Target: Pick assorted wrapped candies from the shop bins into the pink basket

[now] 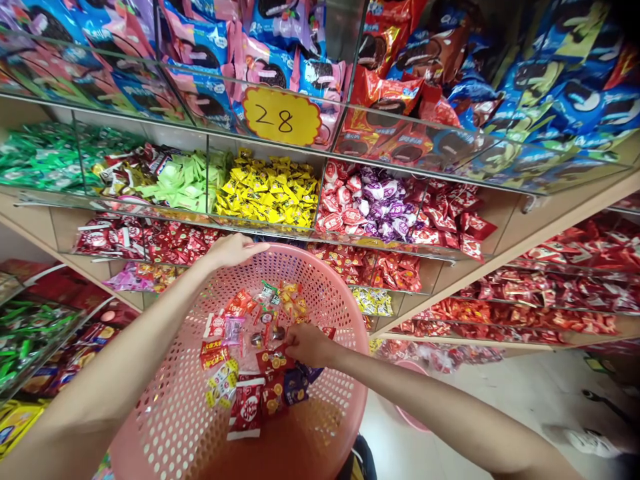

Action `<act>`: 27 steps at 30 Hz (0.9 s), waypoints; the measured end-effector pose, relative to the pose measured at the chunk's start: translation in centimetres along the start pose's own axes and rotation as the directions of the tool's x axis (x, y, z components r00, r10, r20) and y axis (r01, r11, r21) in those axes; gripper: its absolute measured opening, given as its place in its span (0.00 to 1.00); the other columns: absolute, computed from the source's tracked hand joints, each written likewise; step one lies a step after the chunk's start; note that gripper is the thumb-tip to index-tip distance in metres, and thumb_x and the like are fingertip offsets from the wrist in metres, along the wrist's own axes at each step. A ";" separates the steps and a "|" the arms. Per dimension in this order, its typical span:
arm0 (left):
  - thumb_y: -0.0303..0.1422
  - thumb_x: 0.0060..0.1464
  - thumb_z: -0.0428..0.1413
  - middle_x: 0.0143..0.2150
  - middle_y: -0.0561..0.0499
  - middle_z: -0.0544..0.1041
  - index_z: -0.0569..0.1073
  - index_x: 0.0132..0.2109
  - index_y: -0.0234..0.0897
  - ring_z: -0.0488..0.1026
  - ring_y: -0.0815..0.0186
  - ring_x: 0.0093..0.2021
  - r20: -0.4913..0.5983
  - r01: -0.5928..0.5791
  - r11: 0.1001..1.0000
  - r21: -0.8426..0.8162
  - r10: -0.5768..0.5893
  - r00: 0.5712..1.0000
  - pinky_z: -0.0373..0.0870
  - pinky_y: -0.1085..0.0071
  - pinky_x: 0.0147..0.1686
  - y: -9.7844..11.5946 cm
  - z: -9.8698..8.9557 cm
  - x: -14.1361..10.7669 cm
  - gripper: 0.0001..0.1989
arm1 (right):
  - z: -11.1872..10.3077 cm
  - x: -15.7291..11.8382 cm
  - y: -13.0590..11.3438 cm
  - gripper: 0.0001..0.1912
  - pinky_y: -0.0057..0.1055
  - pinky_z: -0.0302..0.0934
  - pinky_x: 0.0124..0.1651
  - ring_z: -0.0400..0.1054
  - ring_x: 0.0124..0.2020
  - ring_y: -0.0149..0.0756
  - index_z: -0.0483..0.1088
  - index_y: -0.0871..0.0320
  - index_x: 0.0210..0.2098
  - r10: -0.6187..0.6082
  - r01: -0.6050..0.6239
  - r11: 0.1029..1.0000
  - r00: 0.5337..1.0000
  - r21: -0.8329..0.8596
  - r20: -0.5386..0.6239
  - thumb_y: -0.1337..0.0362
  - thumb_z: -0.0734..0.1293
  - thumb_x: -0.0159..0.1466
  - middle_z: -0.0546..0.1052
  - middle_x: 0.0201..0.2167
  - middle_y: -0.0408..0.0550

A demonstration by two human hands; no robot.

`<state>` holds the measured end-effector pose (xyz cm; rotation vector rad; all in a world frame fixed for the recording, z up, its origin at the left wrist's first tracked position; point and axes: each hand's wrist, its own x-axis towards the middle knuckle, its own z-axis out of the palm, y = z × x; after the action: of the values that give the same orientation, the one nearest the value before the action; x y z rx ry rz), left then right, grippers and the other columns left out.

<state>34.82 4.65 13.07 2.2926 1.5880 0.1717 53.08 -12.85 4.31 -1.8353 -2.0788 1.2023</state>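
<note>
A round pink plastic basket point(320, 273) with a perforated wall is held in front of me, and its floor shows orange-red. My left hand point(233, 250) curls over the far rim. My right hand point(310, 345) reaches down inside, its fingers bunched over a loose pile of wrapped candies point(250, 360). A dark blue packet point(296, 387) and red packets lie right under that hand. A large red-and-white bar packet point(246, 410) lies at the front of the pile. Whatever sits inside the right fingers is hidden.
Glass-fronted shelf bins hold yellow candies point(267, 190), red and purple candies point(363, 203) and blue cookie packets point(565, 87). A yellow "28" price sign point(281, 115) hangs on the glass. A white shoe point(590, 441) stands on the tiled floor point(500, 400) at right.
</note>
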 end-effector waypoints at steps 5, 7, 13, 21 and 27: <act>0.65 0.48 0.42 0.20 0.52 0.68 0.67 0.22 0.38 0.66 0.65 0.24 0.001 0.023 1.000 0.002 -0.023 1.000 0.56 0.70 0.28 -0.1 0.0 0.0 0.33 | -0.7 -0.4 -0.9 0.04 0.29 0.53 0.31 0.69 0.33 0.35 0.74 0.56 0.26 0.017 -0.022 0.989 0.999 -0.143 -0.036 0.69 0.66 0.54 0.78 0.30 0.44; 0.65 0.47 0.42 0.20 0.52 0.68 0.67 0.23 0.38 0.66 0.64 0.24 0.004 0.037 0.999 -0.002 -0.037 0.999 0.57 0.70 0.28 0.0 -0.1 0.1 0.33 | -1.1 -0.7 -1.4 0.06 0.30 0.53 0.31 0.70 0.35 0.38 0.75 0.56 0.32 0.020 -0.036 0.976 0.997 -0.214 -0.073 0.66 0.65 0.57 0.79 0.32 0.46; 0.62 0.48 0.43 0.21 0.52 0.69 0.68 0.23 0.39 0.67 0.63 0.25 0.005 0.047 0.999 0.011 -0.047 0.999 0.57 0.69 0.29 -0.4 0.0 0.4 0.31 | -2.3 -3.0 -3.0 0.11 0.32 0.51 0.31 0.73 0.36 0.40 0.73 0.57 0.36 -0.041 -0.034 0.963 0.962 -0.266 -0.271 0.63 0.60 0.64 0.80 0.34 0.51; 0.60 0.49 0.44 0.26 0.51 0.75 0.74 0.28 0.41 0.73 0.57 0.33 0.028 0.047 0.998 0.041 -0.048 0.998 0.62 0.68 0.33 -1.7 0.7 1.1 0.29 | -2.4 -7.4 -0.7 0.11 0.29 0.56 0.32 0.70 0.29 0.34 0.71 0.55 0.31 0.066 0.077 0.977 0.781 0.201 -0.621 0.61 0.60 0.65 0.78 0.27 0.45; 0.62 0.48 0.43 0.30 0.49 0.78 0.77 0.35 0.43 0.76 0.53 0.37 0.059 0.044 0.998 0.035 -0.046 0.997 0.64 0.67 0.35 -1.3 1.2 1.3 0.31 | -0.7 -7.1 3.3 0.17 0.51 0.55 0.58 0.59 0.60 0.50 0.66 0.54 0.52 0.108 0.005 0.992 0.452 0.123 -0.886 0.60 0.60 0.64 0.66 0.58 0.57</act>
<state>34.52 6.05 11.39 2.2627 1.6227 0.0656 57.84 -18.92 5.57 -1.8476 -1.2794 0.1486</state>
